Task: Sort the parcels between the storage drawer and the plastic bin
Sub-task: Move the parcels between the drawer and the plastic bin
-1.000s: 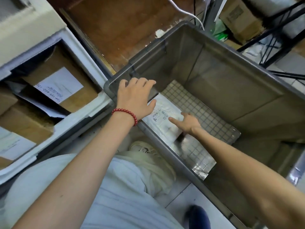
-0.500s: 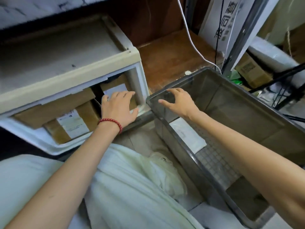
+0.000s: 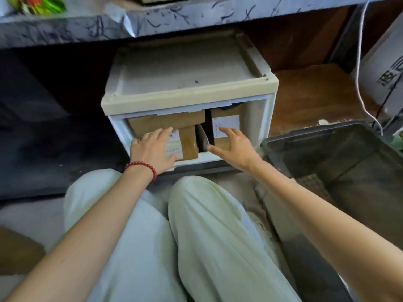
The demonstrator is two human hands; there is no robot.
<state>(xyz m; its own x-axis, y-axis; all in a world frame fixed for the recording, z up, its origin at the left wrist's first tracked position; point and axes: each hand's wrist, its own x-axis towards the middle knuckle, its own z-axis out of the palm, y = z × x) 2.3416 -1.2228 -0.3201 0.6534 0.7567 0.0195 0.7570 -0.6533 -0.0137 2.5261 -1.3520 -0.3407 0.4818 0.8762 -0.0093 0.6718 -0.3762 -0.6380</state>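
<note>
The white storage drawer [image 3: 267, 118] stands pulled open in front of my knees, packed with brown cardboard parcels. My left hand [image 3: 153, 150], with a red bead bracelet on the wrist, rests flat with spread fingers on a labelled parcel [image 3: 188, 142] at the drawer's front left. My right hand [image 3: 234, 144] hovers open over the right-hand parcel [image 3: 226, 124] with its white label, thumb near a grey bag [image 3: 202, 138] wedged between the boxes. The grey plastic bin [image 3: 322, 136] sits to the right; its contents are hidden from here.
A marbled shelf [image 3: 174, 16] overhangs the drawer unit. Brown wooden flooring [image 3: 311, 94] lies behind the bin, with a white cable [image 3: 358, 68] hanging down and a white box [image 3: 386, 68] at far right. My legs in pale trousers [image 3: 174, 236] fill the foreground.
My right hand left the bin's rim and swung left to the drawer. My left hand shifted onto the front-left parcel. My view turned left, centring the drawer.
</note>
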